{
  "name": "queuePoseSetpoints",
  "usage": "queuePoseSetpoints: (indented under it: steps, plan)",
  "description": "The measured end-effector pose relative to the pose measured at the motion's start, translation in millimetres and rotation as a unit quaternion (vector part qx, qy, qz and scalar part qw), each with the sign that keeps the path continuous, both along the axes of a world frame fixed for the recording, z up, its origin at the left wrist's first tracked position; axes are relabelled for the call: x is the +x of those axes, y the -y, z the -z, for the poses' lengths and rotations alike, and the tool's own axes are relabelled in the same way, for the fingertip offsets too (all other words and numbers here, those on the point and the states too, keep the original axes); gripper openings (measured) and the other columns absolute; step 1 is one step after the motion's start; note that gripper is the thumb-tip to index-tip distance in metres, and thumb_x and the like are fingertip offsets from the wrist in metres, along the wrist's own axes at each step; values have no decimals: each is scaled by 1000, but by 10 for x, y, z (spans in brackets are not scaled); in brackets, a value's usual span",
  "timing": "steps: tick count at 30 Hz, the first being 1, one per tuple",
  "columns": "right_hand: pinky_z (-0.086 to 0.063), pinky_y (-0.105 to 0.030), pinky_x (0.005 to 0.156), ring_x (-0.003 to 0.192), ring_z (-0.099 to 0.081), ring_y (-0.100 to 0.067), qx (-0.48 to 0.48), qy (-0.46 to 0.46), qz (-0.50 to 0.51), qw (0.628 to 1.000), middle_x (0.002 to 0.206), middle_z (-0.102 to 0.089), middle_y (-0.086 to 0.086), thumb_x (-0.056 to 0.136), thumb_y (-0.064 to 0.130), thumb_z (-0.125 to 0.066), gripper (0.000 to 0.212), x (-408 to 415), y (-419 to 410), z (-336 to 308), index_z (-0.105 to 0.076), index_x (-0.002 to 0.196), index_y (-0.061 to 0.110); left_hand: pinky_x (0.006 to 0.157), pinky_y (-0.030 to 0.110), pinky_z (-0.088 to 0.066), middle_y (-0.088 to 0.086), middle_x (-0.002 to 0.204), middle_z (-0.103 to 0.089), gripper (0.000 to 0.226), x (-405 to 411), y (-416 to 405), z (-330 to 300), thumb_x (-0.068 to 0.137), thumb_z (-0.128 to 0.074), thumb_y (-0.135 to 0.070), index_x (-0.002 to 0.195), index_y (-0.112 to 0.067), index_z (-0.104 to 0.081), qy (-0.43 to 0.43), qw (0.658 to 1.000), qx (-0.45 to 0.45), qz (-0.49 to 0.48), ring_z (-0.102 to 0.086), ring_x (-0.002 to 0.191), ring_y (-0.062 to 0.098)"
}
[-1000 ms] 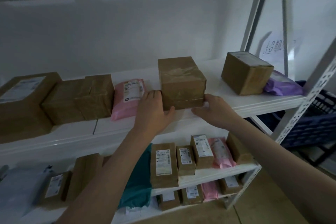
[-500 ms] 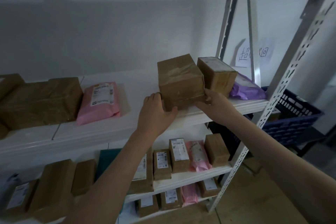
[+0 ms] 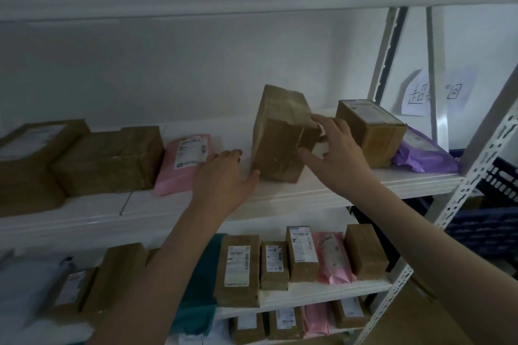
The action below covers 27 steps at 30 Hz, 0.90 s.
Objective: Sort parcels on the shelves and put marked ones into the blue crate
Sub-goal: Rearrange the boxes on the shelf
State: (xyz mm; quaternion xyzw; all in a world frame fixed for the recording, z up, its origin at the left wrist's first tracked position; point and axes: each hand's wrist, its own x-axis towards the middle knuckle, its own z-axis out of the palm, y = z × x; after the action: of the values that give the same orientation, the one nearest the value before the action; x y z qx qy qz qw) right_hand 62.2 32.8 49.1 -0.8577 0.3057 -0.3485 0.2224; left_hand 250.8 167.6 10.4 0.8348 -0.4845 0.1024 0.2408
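Tipped up since a moment ago, the brown box (image 3: pixel 283 134) rocks rightward toward three o'clock, right hand (image 3: pixel 336 154) clasping it, left hand (image 3: pixel 221 176) flat and loose, probably hunting a mark.

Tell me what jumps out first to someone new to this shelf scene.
A taped brown box tipped up on its edge mid-shelf, the right hand gripping its side and the left hand touching its lower corner. Left of it lies a pink mailer; right, a purple one.
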Motion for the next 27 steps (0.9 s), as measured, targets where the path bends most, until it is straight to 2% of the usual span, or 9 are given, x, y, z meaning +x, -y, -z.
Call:
queuePoseSetpoints:
  steps: [4,8,12,16,19,21,24,27]
  plan:
    - [-56,-38,89,113,-54,-9,12,7,-9,1000,146,-35,6,91,43,-66,73,227,-55,114,-27,152,31,88,42,-54,-5,120,-66,46,75,-57,-69,93,-58,-58,125,-25,-62,-22,999,-2,43,-60,106,17]
    - [-58,-38,80,108,-57,-8,7,13,-28,999,135,-42,9,88,44,-66,71,332,-46,257,-30,148,30,84,41,-54,-2,119,-65,44,78,-51,-69,95,-60,-53,127,-23,-60,-28,998,-7,48,-58,105,17]
    - [-57,-38,81,105,-56,-6,16,17,-28,999,132,-46,10,88,43,-66,70,315,7,326,-33,147,25,82,42,-54,-1,113,-63,38,12,49,-57,95,-62,-49,119,-21,-57,-43,998,-6,53,-57,101,17]
    - [-55,-35,85,106,-57,-8,28,33,-19,999,129,-50,10,86,43,-66,66,183,96,324,-37,144,27,87,39,-52,1,119,-62,43,-83,221,-8,94,-65,-45,125,-16,-58,-56,995,-24,78,-56,111,18]
    - [-53,-34,86,108,-57,-11,29,43,1,999,127,-52,9,86,43,-65,61,51,195,287,-43,140,27,83,30,-46,-1,125,-60,48,-220,384,35,94,-64,-47,131,-18,-56,-65,992,-24,105,-53,115,15]
    - [-52,-34,87,108,-57,-12,21,30,24,999,126,-52,7,88,42,-65,59,-40,278,252,-44,140,25,86,27,-43,-1,130,-58,52,-306,489,70,94,-64,-47,136,-19,-53,-78,989,-28,126,-50,119,15]
    - [-49,-31,87,108,-56,-14,0,16,39,999,125,-52,6,90,40,-64,58,-106,348,201,-45,141,22,90,29,-42,-2,134,-56,54,-360,558,113,95,-63,-47,140,-22,-50,-95,984,-35,145,-48,124,15]
    - [-41,-23,82,103,-53,-9,-21,18,26,999,119,-47,11,92,34,-64,55,-70,305,136,-43,142,23,88,31,-44,-4,133,-56,49,-337,506,142,96,-61,-46,139,-24,-50,-90,984,-37,146,-48,123,15]
